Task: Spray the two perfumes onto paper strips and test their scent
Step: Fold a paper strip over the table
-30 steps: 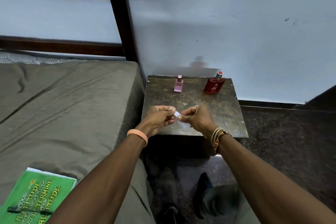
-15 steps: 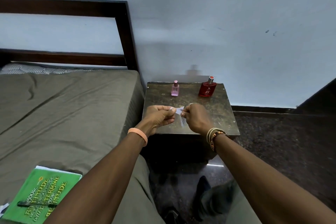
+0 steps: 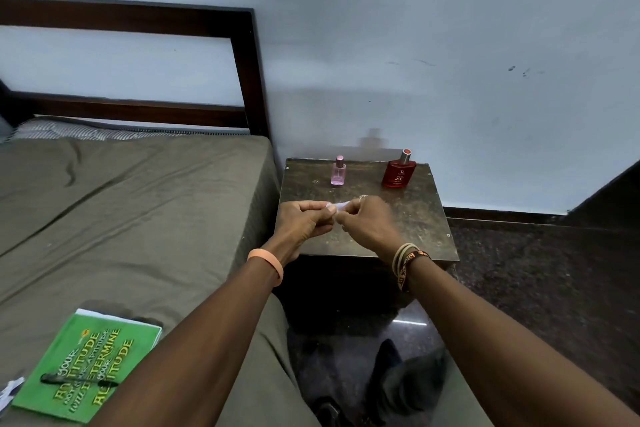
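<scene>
1. The left hand (image 3: pixel 304 222) is held over the front part of the bedside table (image 3: pixel 420 218), with the fingers curled inward and the thumb pressed toward the fingertips, so that one end of a small white paper strip (image 3: pixel 334 207) is pinched.
2. The right hand (image 3: pixel 367 222) is held just beside the left, knuckles up, and the other end of the same strip is pinched by its curled fingers; a ring (image 3: pixel 362 198) is seen on one finger.
3. Only a short piece of the strip is shown between the two hands, which are almost touching; whether the paper is folded or torn cannot be told.
4. The strip is held above the tabletop and is kept well in front of both bottles.
5. A small pink perfume bottle (image 3: pixel 338 173) is stood upright near the back edge of the table, left of centre.
6. A wider red perfume bottle (image 3: pixel 398 174) with a silver collar and a red cap is stood upright to its right, apart from it.
7. An orange wristband (image 3: pixel 269 262) is worn on the left wrist, and several bracelets (image 3: pixel 408 258) on the right.
8. A green notebook (image 3: pixel 88 362) is laid on the bed (image 3: pixel 138 211) at the lower left, and a dark pen (image 3: pixel 78 380) is laid across its cover.
</scene>
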Tool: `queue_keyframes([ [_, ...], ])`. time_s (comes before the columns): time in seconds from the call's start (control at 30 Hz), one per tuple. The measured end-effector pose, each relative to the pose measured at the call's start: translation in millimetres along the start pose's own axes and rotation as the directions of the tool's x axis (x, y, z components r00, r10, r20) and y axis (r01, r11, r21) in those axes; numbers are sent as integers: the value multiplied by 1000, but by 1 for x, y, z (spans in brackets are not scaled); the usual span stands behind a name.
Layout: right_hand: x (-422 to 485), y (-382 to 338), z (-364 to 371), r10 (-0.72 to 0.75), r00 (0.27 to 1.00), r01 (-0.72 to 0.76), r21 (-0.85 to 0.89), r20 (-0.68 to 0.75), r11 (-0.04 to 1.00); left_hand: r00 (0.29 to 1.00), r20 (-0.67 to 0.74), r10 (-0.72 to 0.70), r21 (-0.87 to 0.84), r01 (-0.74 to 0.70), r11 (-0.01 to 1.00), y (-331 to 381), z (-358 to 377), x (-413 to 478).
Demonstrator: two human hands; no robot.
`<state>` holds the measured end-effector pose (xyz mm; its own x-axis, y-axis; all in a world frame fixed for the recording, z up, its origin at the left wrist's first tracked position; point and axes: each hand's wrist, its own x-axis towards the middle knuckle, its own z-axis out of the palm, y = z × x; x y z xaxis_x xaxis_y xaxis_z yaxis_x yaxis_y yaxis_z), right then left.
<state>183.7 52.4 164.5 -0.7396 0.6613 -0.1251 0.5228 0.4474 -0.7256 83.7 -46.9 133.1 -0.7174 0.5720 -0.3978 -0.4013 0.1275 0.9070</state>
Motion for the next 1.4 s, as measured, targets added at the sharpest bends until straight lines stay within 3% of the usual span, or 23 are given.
queue_keyframes([
  [0.33,10,11,0,-59,992,52,66,111,996,984,154,-88,-90,103,991,4,-9,-6],
  [0.73,33,16,12,-45,983,71,-142,178,987,984,140,-108,70,99,993,-8,-12,12],
  [1.0,50,20,28,-16,951,69,-163,308,984,984,99,-151,86,142,986,-20,-25,35],
  [1.1,57,20,38,-37,955,123,-279,296,952,978,77,-194,91,187,978,-27,-29,46],
  [1.3,72,34,70,-45,971,111,-278,233,954,967,24,-252,97,249,964,-42,-32,68],
  [1.4,76,37,88,-99,977,167,-385,190,908,955,30,-294,40,292,955,-47,-36,80],
])
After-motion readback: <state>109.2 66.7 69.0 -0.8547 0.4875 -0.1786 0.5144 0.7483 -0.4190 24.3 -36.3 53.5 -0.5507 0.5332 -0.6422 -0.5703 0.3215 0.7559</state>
